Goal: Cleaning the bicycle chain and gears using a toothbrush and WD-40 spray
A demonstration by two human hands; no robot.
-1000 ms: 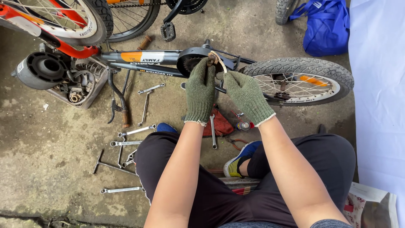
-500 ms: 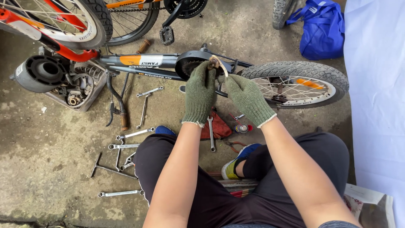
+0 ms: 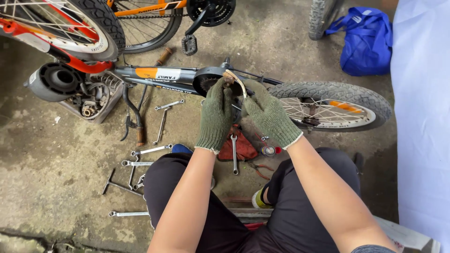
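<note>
The person sits low over a small bicycle (image 3: 178,77) lying on its side on the concrete floor (image 3: 42,154), both hands in green knit gloves. The left hand (image 3: 216,116) and right hand (image 3: 268,115) meet at the crank hub, where a pale, rag-like strip (image 3: 233,78) sticks up between them; the fingers of both hands are curled tight around it and the part beneath, though exactly what each one grips is hidden by the gloves. The rear wheel (image 3: 333,104) stretches away at three o'clock from the hands, just beyond the right wrist. At nine o'clock a shallow tray of small metal parts (image 3: 89,100) sits against the frame, with a black cylinder (image 3: 54,82) beside it. At seven to eight o'clock, spanners (image 3: 150,151) and a T-handled wrench (image 3: 117,183) are scattered on the floor near the left knee. Directly below the hands, at six o'clock, a red cloth (image 3: 243,149) carries one more spanner (image 3: 234,152), with pliers (image 3: 260,166) close by. At twelve o'clock another bicycle's pedal (image 3: 189,44) hangs near the hub, crowding that side. A blue bag (image 3: 363,44) lies at two o'clock, well apart. A white sheet (image 3: 422,117) closes the right edge. The freest floor lies at nine o'clock, beyond the tools.
</note>
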